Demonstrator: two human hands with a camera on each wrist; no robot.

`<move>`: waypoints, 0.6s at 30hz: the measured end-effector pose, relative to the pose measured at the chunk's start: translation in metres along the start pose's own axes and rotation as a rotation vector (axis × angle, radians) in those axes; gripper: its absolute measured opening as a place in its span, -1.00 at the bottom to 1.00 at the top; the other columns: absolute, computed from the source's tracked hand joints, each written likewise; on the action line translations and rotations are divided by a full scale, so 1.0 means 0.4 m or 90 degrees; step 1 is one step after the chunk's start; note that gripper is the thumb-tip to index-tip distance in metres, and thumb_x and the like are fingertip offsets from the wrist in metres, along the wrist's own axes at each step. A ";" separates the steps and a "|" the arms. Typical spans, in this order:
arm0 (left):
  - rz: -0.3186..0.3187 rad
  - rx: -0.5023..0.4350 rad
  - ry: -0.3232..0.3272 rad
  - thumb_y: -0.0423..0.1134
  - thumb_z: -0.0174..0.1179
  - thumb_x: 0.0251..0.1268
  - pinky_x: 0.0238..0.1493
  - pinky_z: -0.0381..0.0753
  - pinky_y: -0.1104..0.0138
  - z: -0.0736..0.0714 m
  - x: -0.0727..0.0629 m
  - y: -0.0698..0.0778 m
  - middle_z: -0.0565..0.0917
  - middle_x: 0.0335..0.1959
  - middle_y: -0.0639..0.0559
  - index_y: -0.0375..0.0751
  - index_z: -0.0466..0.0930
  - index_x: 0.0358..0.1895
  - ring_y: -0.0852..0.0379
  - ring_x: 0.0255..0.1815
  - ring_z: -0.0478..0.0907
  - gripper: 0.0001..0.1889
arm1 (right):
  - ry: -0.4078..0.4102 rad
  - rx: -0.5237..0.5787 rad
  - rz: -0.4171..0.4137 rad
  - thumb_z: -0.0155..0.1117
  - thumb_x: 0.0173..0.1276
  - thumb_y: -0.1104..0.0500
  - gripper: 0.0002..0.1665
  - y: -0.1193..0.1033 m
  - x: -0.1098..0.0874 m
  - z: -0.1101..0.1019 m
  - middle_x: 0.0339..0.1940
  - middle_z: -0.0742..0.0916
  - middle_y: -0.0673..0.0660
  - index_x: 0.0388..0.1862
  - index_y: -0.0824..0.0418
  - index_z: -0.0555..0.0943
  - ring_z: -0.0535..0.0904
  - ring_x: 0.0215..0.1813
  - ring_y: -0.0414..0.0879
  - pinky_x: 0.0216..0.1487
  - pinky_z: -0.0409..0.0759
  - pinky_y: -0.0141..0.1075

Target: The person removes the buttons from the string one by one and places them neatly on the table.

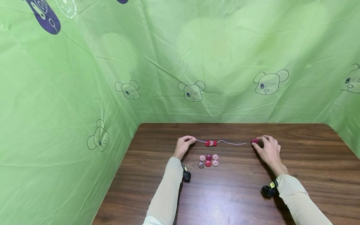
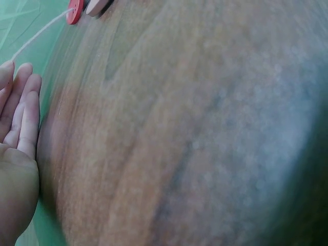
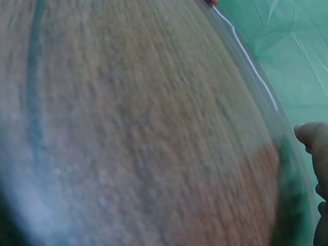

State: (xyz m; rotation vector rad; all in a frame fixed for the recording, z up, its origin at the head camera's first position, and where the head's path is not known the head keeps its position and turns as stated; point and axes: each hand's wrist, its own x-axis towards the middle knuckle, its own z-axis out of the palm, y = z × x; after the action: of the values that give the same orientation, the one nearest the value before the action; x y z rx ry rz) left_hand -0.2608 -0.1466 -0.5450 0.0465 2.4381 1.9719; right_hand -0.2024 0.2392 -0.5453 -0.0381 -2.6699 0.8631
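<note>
My left hand (image 1: 185,146) pinches one end of a white string (image 1: 232,143) between thumb and fingertips. Three buttons sit on the string near its middle: a red one (image 1: 207,143), a pink one (image 1: 211,143) and another red one (image 1: 215,143). The left wrist view shows the string (image 2: 41,34) running taut from the fingers to a red button (image 2: 75,11). To the right, my right hand (image 1: 269,151) holds a dark red button (image 1: 254,141) between thumb and fingers, just beyond the string's loose end. That button cannot be made out in the right wrist view.
Two short rows of loose buttons lie nearer to me, including a pink one (image 1: 202,158), a dark red one (image 1: 208,157), a red one (image 1: 208,163) and a greyish one (image 1: 201,165). Green cloth (image 1: 219,109) hangs behind and left of the wooden table (image 1: 233,187).
</note>
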 end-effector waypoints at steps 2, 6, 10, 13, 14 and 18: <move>-0.003 0.009 0.005 -0.23 0.27 0.24 -0.18 0.59 0.33 0.001 0.000 0.001 0.74 -0.37 -0.01 -0.15 0.74 -0.28 0.09 -0.24 0.63 -0.90 | 0.002 0.004 -0.002 0.24 0.34 -0.03 -0.57 -0.004 -0.001 -0.001 0.23 0.42 0.43 -0.01 0.27 0.55 0.20 0.23 0.43 0.08 0.07 0.23; -0.005 0.020 0.011 -0.22 0.27 0.24 -0.19 0.57 0.35 0.001 -0.001 0.000 0.75 -0.38 0.01 -0.14 0.74 -0.28 0.12 -0.27 0.63 -0.89 | 0.014 0.014 -0.011 0.25 0.33 -0.01 -0.58 -0.017 -0.003 0.000 0.23 0.43 0.41 -0.01 0.28 0.55 0.21 0.23 0.41 0.09 0.08 0.22; -0.006 0.022 0.011 -0.22 0.27 0.25 -0.18 0.57 0.35 0.001 -0.001 -0.001 0.74 -0.37 0.02 -0.13 0.74 -0.28 0.16 -0.28 0.61 -0.90 | 0.037 0.032 -0.021 0.26 0.32 0.01 -0.60 -0.030 0.000 0.003 0.21 0.46 0.37 -0.03 0.28 0.57 0.23 0.23 0.38 0.09 0.09 0.20; -0.005 0.020 0.008 -0.22 0.27 0.25 -0.17 0.57 0.35 0.001 -0.001 -0.001 0.75 -0.37 0.02 -0.13 0.74 -0.28 0.18 -0.28 0.61 -0.89 | 0.057 0.050 -0.028 0.27 0.32 0.01 -0.62 -0.040 0.006 0.003 0.19 0.48 0.35 -0.05 0.27 0.58 0.25 0.22 0.36 0.09 0.09 0.19; -0.005 0.020 0.007 -0.21 0.27 0.25 -0.17 0.57 0.35 0.000 0.000 -0.001 0.75 -0.37 0.02 -0.13 0.74 -0.28 0.18 -0.28 0.61 -0.89 | 0.064 0.055 -0.029 0.27 0.32 0.02 -0.62 -0.043 0.008 0.003 0.18 0.48 0.34 -0.05 0.27 0.58 0.25 0.22 0.35 0.09 0.09 0.19; -0.005 0.012 0.006 -0.20 0.28 0.24 -0.17 0.58 0.36 0.000 0.001 -0.003 0.75 -0.38 0.03 -0.13 0.74 -0.29 0.20 -0.29 0.62 -0.89 | 0.087 0.073 -0.039 0.27 0.31 0.03 -0.63 -0.063 0.015 0.000 0.14 0.51 0.33 -0.05 0.27 0.59 0.28 0.19 0.33 0.07 0.10 0.18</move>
State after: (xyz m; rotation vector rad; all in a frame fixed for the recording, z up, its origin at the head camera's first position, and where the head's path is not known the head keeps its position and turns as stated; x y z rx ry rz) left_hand -0.2611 -0.1470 -0.5461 0.0284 2.4594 1.9509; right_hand -0.2063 0.2193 -0.5290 0.0109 -2.4777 0.9578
